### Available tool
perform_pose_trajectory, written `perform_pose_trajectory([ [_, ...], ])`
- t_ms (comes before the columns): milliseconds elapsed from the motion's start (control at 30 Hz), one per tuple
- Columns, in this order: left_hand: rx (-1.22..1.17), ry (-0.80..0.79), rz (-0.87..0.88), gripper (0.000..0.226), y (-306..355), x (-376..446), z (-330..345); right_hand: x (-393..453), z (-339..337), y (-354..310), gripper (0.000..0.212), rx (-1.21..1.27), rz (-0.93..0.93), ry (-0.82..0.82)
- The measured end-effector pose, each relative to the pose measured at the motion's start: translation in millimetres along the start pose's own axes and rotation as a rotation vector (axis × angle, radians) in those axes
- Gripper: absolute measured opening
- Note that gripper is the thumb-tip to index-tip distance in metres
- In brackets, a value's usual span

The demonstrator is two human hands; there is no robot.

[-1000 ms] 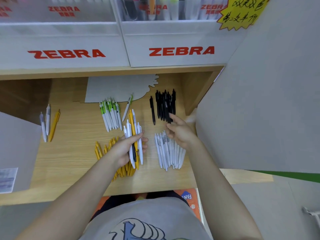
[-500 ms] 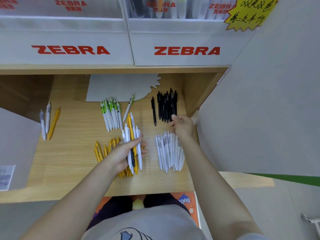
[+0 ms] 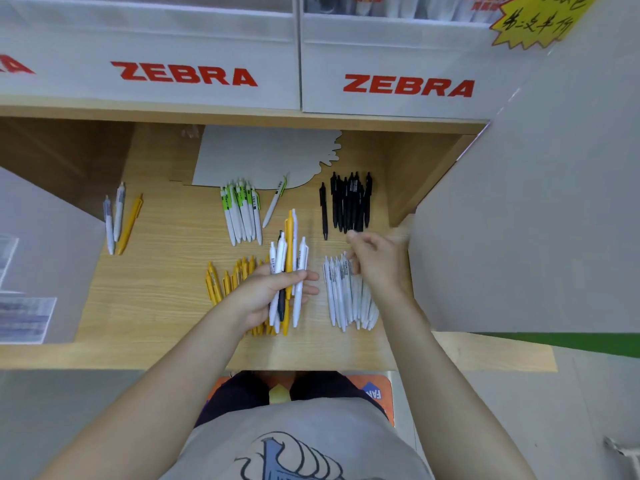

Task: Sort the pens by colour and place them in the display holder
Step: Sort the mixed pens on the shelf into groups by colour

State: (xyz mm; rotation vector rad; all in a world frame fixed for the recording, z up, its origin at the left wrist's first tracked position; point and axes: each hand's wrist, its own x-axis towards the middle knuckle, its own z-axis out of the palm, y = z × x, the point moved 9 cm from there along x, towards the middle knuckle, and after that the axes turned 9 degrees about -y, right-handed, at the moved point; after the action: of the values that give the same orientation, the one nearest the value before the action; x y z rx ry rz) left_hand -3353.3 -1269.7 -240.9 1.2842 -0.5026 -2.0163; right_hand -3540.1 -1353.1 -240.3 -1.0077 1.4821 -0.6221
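My left hand [image 3: 266, 294] grips a mixed bundle of pens [image 3: 290, 249]: white ones, a yellow one and a black one, upright over the wooden shelf [image 3: 162, 271]. My right hand [image 3: 375, 261] hovers with loosely curled fingers and nothing in it, over the top of the white pen pile [image 3: 346, 299] and just below the black pen pile [image 3: 349, 202]. One black pen [image 3: 323, 211] lies apart to the left of that pile. Yellow pens [image 3: 223, 280] lie partly under my left hand. White-and-green pens [image 3: 242, 213] lie further back. The white ZEBRA display holders [image 3: 408, 86] stand above.
Two pale pens and a yellow pen [image 3: 119, 221] lie at the left of the shelf. A grey card [image 3: 263, 157] lies at the back, with one white-and-green pen [image 3: 275, 204] at its edge. Grey panels close in on the left [image 3: 45, 244] and right [image 3: 526, 220].
My right hand reached up to the lower end of the black pile, then drew back a little toward the white pens. My left hand kept its bundle almost still.
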Motion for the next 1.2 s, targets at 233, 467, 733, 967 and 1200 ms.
perform_pose_trajectory([
  [233,0.191,-0.058,-0.021,0.027,-7,-3,19,-58,45,7,0.017,0.073,0.002,-0.331],
  [467,0.302,0.013,-0.061,0.025,-27,4,8,-51,-16,27,0.016,0.186,0.013,-0.061],
  [733,0.282,0.013,-0.102,0.013,-63,12,12,-17,-50,69,0.014,-0.102,0.073,0.088],
  [967,0.296,0.013,-0.087,0.019,-60,14,18,-8,-49,69,0.013,-0.173,0.057,0.14],
  [1200,0.372,-0.091,-0.065,0.025,-45,17,41,-56,-2,43,0.026,0.084,0.082,-0.199],
])
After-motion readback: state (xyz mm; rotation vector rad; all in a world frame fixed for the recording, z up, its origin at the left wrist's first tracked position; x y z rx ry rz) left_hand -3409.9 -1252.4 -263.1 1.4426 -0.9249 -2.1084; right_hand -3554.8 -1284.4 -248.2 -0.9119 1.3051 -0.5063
